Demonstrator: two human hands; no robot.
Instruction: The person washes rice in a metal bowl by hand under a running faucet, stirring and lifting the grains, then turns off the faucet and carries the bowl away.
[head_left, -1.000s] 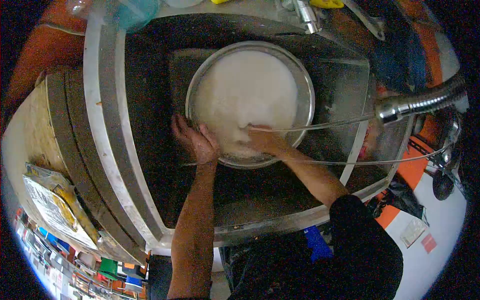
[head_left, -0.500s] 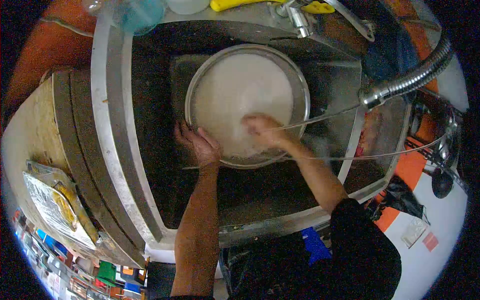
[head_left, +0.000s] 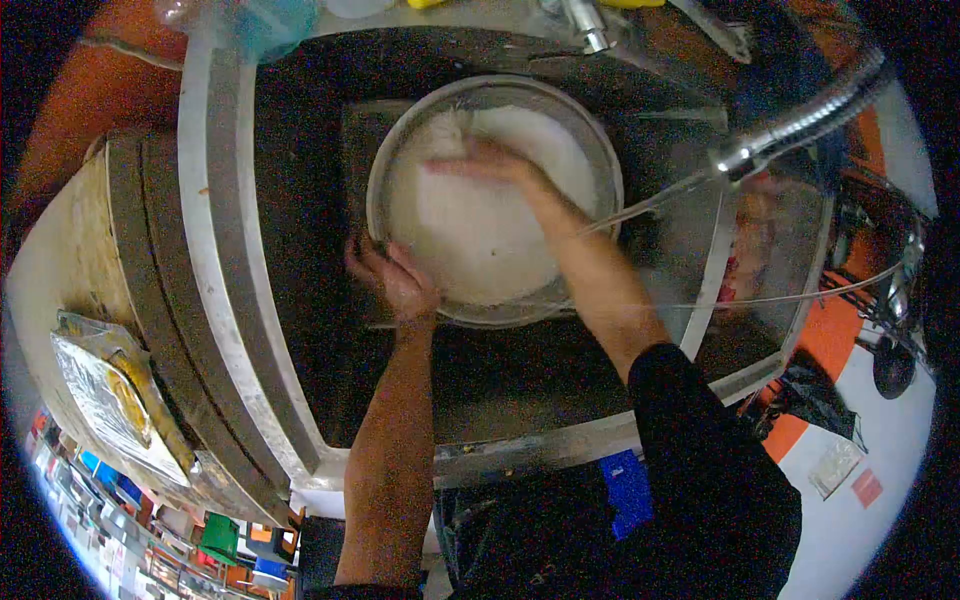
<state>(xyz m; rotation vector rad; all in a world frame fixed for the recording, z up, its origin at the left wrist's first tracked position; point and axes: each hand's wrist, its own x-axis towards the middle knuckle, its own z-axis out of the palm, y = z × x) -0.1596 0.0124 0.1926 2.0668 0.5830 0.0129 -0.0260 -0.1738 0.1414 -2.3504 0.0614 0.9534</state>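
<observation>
A round metal bowl (head_left: 382,190) sits in a dark sink and holds whitish, cloudy contents (head_left: 480,240). My left hand (head_left: 395,280) grips the bowl's lower left rim, thumb inside and fingers outside. Over the upper left part of the contents is my right hand (head_left: 485,165), blurred by motion, its fingers stretched out with nothing visible in them. A thin stream of water comes from the right and passes by my right forearm.
The metal sink edge (head_left: 225,250) runs round the bowl. A faucet (head_left: 590,30) stands at the top, a flexible metal hose (head_left: 800,125) at the upper right. On the left, a plastic-wrapped package (head_left: 120,395) lies on a wooden surface (head_left: 60,240).
My right hand has moved up and left across the bowl, and its fingers have spread out. My left hand stays at the rim. The view has shifted slightly.
</observation>
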